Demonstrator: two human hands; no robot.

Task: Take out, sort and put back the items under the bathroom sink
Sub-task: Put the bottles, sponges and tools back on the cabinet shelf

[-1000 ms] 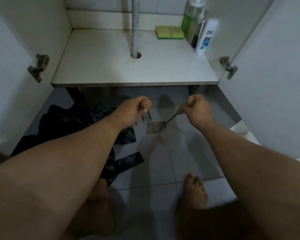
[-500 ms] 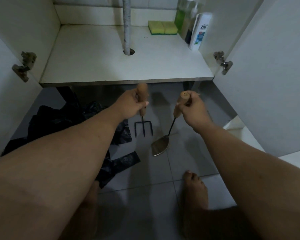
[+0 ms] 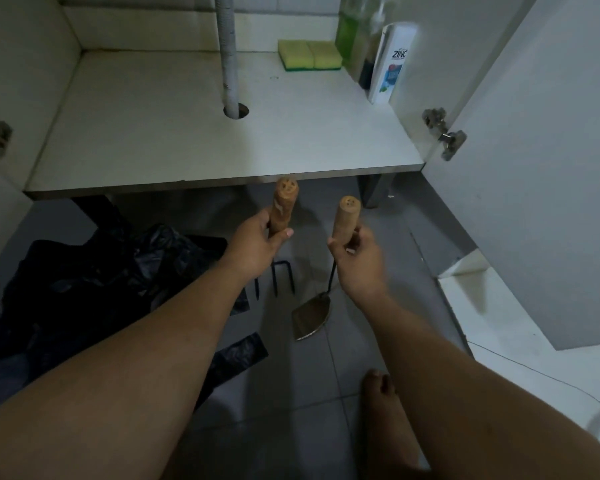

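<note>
You grip a fork (image 3: 282,216) in your left hand (image 3: 257,247) and a trowel (image 3: 329,268) in your right hand (image 3: 359,261), both held upright over the floor, just near of the shelf (image 3: 153,133). This looks like the putting-back step. Next, lift both onto the shelf's bare left, clear of the pipe (image 3: 229,60) and sponges (image 3: 309,55).
</note>
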